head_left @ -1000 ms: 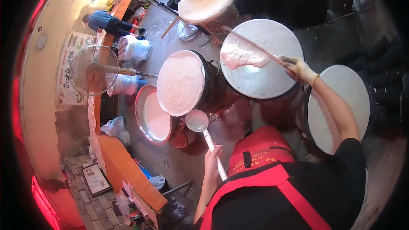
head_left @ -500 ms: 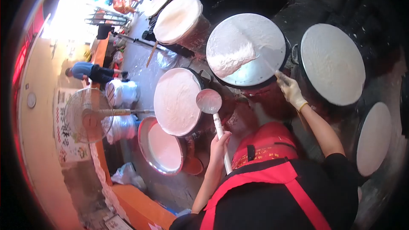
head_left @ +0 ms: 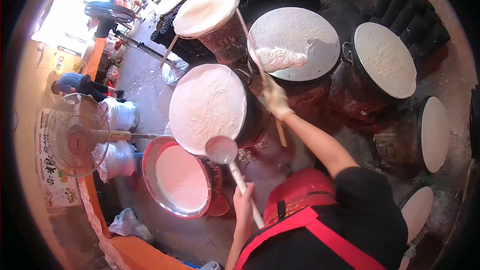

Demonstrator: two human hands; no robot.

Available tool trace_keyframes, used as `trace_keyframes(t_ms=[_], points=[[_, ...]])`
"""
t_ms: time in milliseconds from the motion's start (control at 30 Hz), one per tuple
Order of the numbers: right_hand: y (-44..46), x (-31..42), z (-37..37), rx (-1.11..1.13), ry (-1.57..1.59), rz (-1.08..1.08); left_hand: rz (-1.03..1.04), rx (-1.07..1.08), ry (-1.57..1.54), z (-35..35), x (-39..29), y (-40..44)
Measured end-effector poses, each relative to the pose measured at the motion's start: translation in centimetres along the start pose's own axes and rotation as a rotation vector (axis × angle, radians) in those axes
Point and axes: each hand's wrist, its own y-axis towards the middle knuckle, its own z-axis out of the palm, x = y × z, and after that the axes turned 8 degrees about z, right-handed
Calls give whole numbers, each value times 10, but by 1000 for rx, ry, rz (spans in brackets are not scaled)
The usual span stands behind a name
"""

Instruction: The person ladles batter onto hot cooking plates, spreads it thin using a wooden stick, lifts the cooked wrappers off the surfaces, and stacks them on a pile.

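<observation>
My left hand is wrapped round the pale handle of a ladle. Its bowl is at the near edge of a batter-coated round griddle; whether they touch I cannot tell. In a pale glove, my right hand grips a long thin wooden spreader, whose shaft passes in front of the left side of another griddle. On that griddle, a thick heap of white batter lies over a spread layer, and bare metal shows at its near right side. A wide metal basin holds pale liquid batter.
More coated griddles on drum-like stoves stand to the right, with another at the back left. Dark cylinders are stacked at far right. A standing fan and a person in blue are on the left.
My right hand has moved left with the spreader, which now points up and left. The batter heap's shape has changed on the griddle. The ladle stays in my left hand. My view has shifted.
</observation>
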Motion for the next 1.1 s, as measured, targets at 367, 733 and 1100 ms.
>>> trace_keyframes(t_ms=[367, 733, 1100], points=[[-26, -84, 3, -188, 134, 118, -83, -86, -30, -40, 23, -28], [-41, 3, -95, 190, 731, 504, -21, 60, -51, 41, 10, -28], [4, -38, -272, 244, 759, 587, 28, 107, -3, 155, 5, -14]])
